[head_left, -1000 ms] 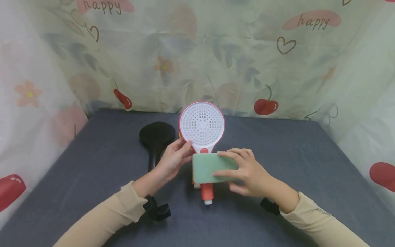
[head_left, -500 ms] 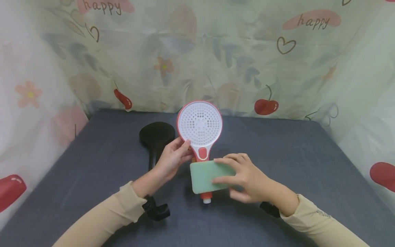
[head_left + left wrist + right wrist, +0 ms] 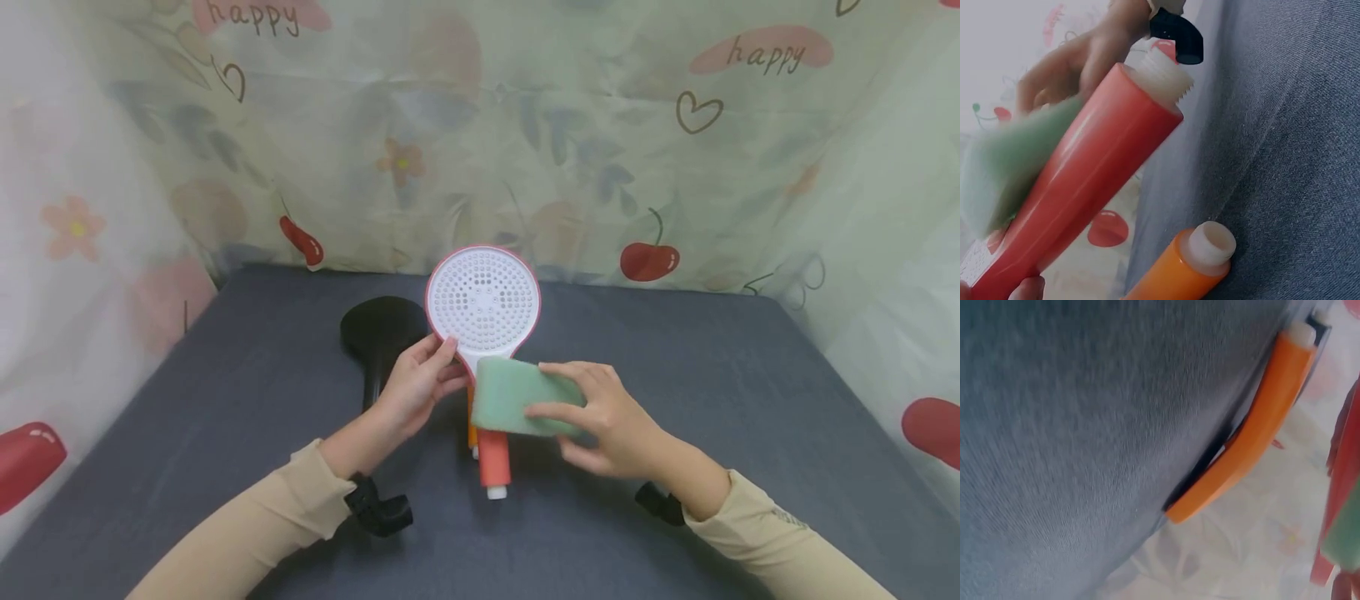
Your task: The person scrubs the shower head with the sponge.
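A red-and-white shower head (image 3: 483,300) is raised off the table, its perforated white face toward the head camera. My left hand (image 3: 416,387) grips it by the neck, thumb at the front. With my right hand (image 3: 607,421) I hold a pale green sponge (image 3: 497,393) against the upper handle, fingers spread over its outer face. Below the sponge shows the lower part of the red handle with its white threaded end (image 3: 497,492). The left wrist view has the red handle (image 3: 1091,162) up close, the sponge (image 3: 1010,156) blurred along it.
Behind the raised shower head lies an orange one (image 3: 1254,437) on the dark grey cloth (image 3: 637,533), mostly hidden in the head view. A black shower head (image 3: 382,327) lies to its left. Patterned curtains (image 3: 495,142) stand around the table.
The sponge slid down the handle, then back up, and now tilts more. The shower head has shifted slightly left. My left hand keeps its grip on the neck.
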`<control>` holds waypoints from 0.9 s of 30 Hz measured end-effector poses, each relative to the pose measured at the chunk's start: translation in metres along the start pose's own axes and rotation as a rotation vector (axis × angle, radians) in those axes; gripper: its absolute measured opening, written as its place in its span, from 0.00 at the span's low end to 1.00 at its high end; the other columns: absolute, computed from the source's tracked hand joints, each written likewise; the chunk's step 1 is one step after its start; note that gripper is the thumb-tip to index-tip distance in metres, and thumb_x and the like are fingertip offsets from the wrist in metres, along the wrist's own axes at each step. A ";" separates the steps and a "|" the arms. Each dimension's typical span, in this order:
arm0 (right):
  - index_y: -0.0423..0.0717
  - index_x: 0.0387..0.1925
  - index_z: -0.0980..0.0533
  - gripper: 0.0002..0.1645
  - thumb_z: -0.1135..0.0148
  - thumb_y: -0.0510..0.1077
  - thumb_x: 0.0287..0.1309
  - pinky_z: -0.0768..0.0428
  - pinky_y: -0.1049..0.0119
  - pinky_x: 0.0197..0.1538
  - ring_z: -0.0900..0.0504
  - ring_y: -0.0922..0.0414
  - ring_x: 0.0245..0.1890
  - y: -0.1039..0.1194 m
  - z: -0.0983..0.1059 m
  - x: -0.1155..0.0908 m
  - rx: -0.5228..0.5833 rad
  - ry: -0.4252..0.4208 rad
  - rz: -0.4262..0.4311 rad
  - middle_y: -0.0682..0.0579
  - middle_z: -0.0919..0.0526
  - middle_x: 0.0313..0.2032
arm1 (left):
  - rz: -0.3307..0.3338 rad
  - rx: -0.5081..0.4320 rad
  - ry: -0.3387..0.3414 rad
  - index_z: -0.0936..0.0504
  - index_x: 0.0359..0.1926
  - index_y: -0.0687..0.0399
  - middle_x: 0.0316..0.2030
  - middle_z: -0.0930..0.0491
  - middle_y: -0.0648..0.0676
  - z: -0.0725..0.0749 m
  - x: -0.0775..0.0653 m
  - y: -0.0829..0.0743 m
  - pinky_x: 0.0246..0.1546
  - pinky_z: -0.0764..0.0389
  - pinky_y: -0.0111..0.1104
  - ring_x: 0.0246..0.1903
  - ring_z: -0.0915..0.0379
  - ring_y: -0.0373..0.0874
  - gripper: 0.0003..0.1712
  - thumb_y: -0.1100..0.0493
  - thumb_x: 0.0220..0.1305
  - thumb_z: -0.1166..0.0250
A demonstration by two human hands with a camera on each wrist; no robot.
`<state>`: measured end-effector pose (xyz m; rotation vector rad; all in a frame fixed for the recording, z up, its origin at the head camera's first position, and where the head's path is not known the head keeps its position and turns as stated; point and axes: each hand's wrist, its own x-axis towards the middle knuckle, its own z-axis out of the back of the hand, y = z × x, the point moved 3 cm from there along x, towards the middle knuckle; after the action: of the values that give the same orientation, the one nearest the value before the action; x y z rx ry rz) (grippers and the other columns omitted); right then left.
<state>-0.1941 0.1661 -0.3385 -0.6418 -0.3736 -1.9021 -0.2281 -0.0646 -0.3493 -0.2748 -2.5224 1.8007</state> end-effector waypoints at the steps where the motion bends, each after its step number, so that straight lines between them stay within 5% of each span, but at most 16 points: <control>1: 0.61 0.47 0.22 0.24 0.46 0.43 0.45 0.31 0.49 0.47 0.30 0.47 0.54 0.002 -0.001 -0.001 0.010 0.015 0.024 0.41 0.28 0.56 | -0.002 -0.004 -0.015 0.39 0.64 0.67 0.39 0.24 0.48 0.000 0.001 0.000 0.40 0.18 0.28 0.32 0.21 0.35 0.24 0.62 0.72 0.54; 6: 0.61 0.44 0.22 0.27 0.43 0.40 0.36 0.32 0.51 0.49 0.30 0.49 0.54 0.006 -0.005 -0.002 0.016 0.069 0.070 0.43 0.28 0.56 | -0.006 0.001 -0.056 0.39 0.65 0.65 0.40 0.24 0.48 0.003 0.003 -0.001 0.39 0.18 0.28 0.31 0.21 0.35 0.24 0.62 0.71 0.53; 15: 0.60 0.48 0.23 0.29 0.37 0.39 0.38 0.32 0.46 0.48 0.32 0.46 0.57 -0.008 0.000 0.004 -0.062 -0.004 -0.115 0.40 0.31 0.58 | 0.025 0.006 -0.016 0.40 0.66 0.65 0.43 0.24 0.51 0.002 0.002 -0.001 0.40 0.18 0.28 0.33 0.21 0.34 0.24 0.62 0.72 0.54; 21: 0.61 0.46 0.23 0.28 0.38 0.39 0.37 0.32 0.50 0.48 0.31 0.49 0.57 0.002 -0.004 0.003 0.040 0.086 -0.008 0.43 0.29 0.57 | 0.033 0.030 -0.084 0.39 0.65 0.63 0.53 0.28 0.59 0.006 0.004 -0.002 0.47 0.19 0.34 0.36 0.22 0.37 0.24 0.60 0.71 0.53; 27: 0.64 0.45 0.23 0.29 0.37 0.39 0.36 0.33 0.51 0.50 0.32 0.50 0.58 0.011 -0.005 0.004 0.073 0.160 0.053 0.46 0.30 0.58 | 0.029 0.048 -0.128 0.38 0.65 0.62 0.53 0.28 0.60 0.009 0.006 -0.004 0.51 0.22 0.38 0.37 0.21 0.38 0.24 0.59 0.71 0.50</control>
<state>-0.1867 0.1562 -0.3407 -0.4435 -0.3191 -1.8652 -0.2356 -0.0736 -0.3489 -0.2020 -2.5664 1.9462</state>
